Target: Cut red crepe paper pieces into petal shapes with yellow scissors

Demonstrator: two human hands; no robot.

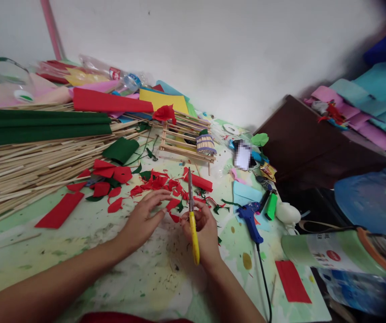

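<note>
My right hand (207, 235) is closed around a pair of scissors (193, 229) with yellow handles. The blades are together and point away from me, toward a rolled red piece (198, 180). To its left, my left hand (147, 216) hovers low with fingers stretched and a little apart, holding nothing I can see. Its fingertips are beside a heap of red scraps (159, 181) mixed with dark green bits. Several red petal-shaped cutouts (114, 205) lie left of the heap, along with a red strip (60, 210).
Thin wooden sticks (45, 166) cover the left side under folded green material (41, 128). A small stick frame (186, 137) stands at the back. A blue glue gun (250, 220) with a cord lies right, near a green bottle (334, 251) and a red rectangle (292, 281).
</note>
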